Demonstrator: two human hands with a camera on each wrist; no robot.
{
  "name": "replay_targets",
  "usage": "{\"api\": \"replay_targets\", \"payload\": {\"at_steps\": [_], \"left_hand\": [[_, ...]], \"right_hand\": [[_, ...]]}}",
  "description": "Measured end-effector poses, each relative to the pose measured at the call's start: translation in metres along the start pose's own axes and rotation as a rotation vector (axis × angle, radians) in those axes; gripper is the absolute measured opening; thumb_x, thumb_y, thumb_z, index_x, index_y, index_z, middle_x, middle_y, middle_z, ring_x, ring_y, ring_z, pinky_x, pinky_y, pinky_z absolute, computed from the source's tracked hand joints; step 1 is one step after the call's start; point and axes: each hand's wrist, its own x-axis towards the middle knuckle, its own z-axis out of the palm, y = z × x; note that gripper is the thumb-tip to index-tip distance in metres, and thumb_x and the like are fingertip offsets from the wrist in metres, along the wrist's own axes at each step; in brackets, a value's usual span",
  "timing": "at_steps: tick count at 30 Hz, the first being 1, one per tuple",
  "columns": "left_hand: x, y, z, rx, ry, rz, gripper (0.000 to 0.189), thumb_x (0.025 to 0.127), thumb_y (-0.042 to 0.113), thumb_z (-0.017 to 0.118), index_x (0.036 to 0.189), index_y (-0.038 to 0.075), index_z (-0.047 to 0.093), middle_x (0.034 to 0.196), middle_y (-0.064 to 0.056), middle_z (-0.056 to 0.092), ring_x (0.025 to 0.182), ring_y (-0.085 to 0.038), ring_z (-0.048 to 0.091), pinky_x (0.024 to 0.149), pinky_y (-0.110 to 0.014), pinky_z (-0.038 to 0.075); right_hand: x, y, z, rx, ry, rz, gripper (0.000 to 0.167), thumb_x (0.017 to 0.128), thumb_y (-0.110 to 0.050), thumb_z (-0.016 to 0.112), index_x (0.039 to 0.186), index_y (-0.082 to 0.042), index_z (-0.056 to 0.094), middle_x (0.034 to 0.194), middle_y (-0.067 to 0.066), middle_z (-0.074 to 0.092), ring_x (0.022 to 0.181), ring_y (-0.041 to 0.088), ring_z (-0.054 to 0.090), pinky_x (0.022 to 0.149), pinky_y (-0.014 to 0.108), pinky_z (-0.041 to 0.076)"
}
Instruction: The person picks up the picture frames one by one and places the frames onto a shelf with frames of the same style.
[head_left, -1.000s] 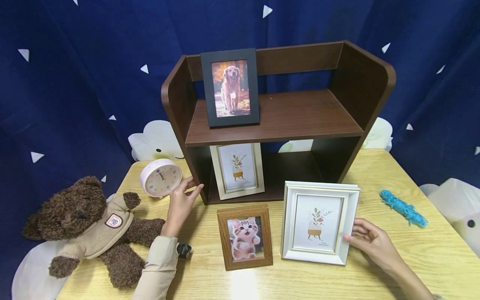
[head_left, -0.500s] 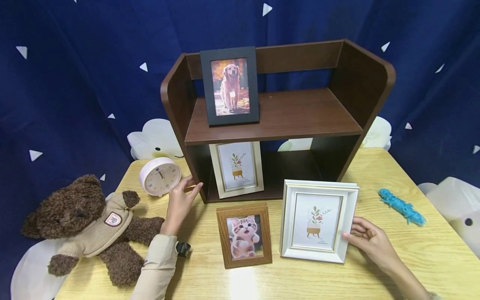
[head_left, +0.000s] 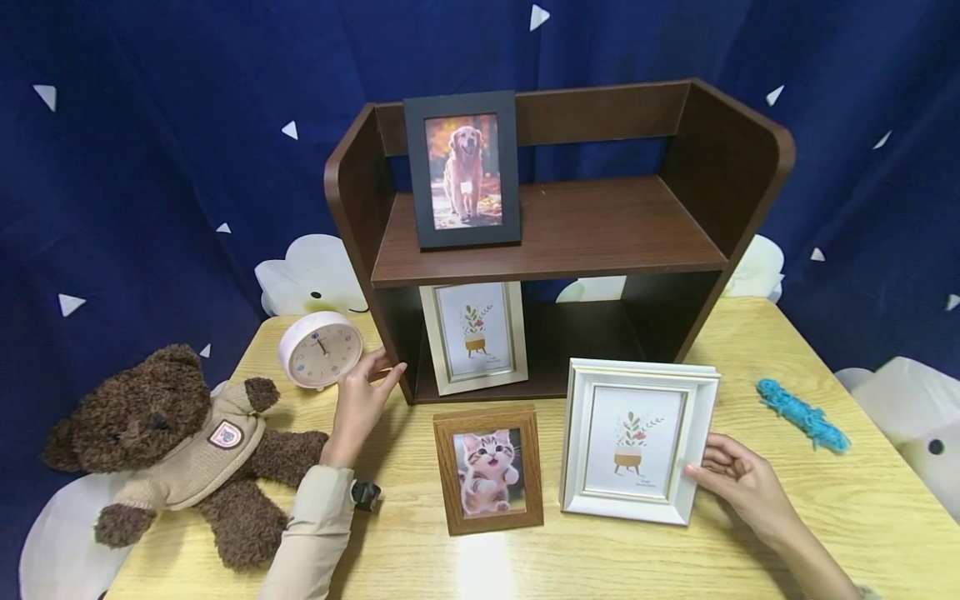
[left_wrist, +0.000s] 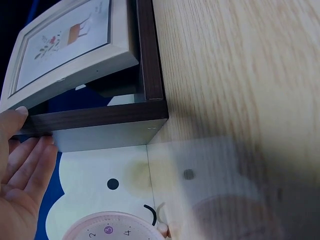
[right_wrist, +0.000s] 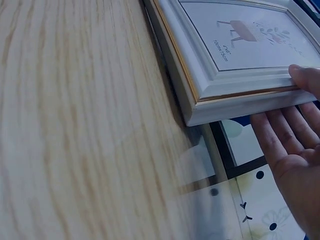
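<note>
My left hand (head_left: 363, 408) grips the front edge of the left side panel of a dark brown two-tier shelf (head_left: 600, 233). In the left wrist view the thumb (left_wrist: 20, 111) lies at the panel's edge and the fingers are on its outer face. On the right, my right hand (head_left: 742, 483) holds a white picture frame (head_left: 577, 442) upright by its right side, thumb on the front and fingers behind. A cream picture frame (head_left: 513, 333) leans on the lower shelf, and a black frame with a dog photo (head_left: 465, 175) stands on the upper one.
A brown wooden frame with a kitten photo (head_left: 491, 475) stands on the wooden table (head_left: 420, 567) between the hands. To the left are a pink round clock (head_left: 322, 350) and a brown teddy bear (head_left: 202, 450). A blue yarn bundle (head_left: 802, 415) lies far right. Dark blue curtain (head_left: 187, 125) hangs behind.
</note>
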Motion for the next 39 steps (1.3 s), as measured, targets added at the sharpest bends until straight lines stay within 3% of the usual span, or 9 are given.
{"api": "replay_targets", "payload": {"at_steps": [19,27,39], "left_hand": [[-0.001,0.0,-0.002,0.035,-0.001,-0.001,0.031,0.082,0.005,0.074,0.109,-0.007,0.064,0.092,-0.021,0.071,0.085,-0.033,0.07,0.077,-0.044,0.056],[-0.001,0.001,-0.001,0.041,0.006,0.007,0.035,0.079,0.004,0.076,0.109,-0.01,0.063,0.091,-0.023,0.07,0.085,-0.035,0.069,0.077,-0.045,0.055],[0.0,0.002,-0.001,0.045,-0.001,-0.008,0.037,0.08,0.006,0.076,0.11,-0.011,0.063,0.092,-0.024,0.07,0.085,-0.036,0.069,0.078,-0.047,0.055]], "right_hand": [[0.004,-0.005,0.001,-0.048,0.004,0.011,0.045,0.085,0.014,0.059,0.111,-0.023,0.061,0.096,-0.011,0.071,0.088,0.0,0.065,0.074,0.013,0.052],[0.007,-0.008,0.003,0.041,0.003,-0.007,0.049,0.084,0.019,0.056,0.111,-0.021,0.063,0.097,-0.008,0.071,0.088,0.002,0.065,0.074,0.014,0.052],[0.014,-0.018,0.007,0.072,0.025,-0.018,0.049,0.083,0.02,0.055,0.11,-0.02,0.064,0.096,-0.008,0.071,0.087,0.003,0.066,0.074,0.015,0.053]]}}
